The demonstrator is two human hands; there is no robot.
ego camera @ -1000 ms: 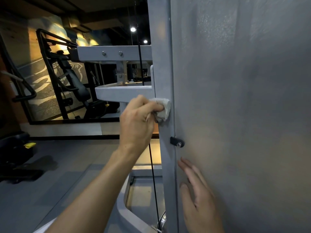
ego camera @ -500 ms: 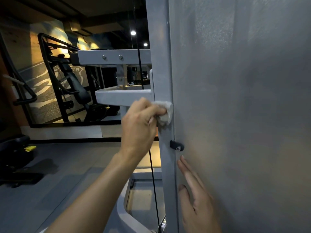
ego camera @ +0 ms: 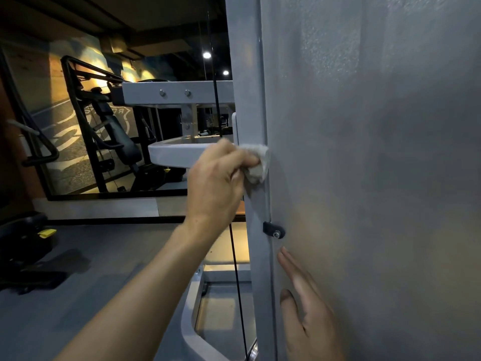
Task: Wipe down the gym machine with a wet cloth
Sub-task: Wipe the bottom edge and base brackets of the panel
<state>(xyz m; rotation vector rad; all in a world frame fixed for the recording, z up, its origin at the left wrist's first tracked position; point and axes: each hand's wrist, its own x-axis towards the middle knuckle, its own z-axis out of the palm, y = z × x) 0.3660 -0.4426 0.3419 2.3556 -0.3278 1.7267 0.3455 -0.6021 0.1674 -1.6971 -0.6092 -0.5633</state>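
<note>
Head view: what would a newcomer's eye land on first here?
The left hand at centre, pressing a crumpled pale grey cloth against the grey metal upright post. Next, the right hand lying flat on the broad grey side panel, lower right, below a small black bolted clip.

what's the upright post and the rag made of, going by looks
Upright post: likely metal, smooth grey paint with a soft sheen and a bolted black clip. Rag: soft whitish woven cloth, crumpled in the left hand; wetness can't be judged.
</note>
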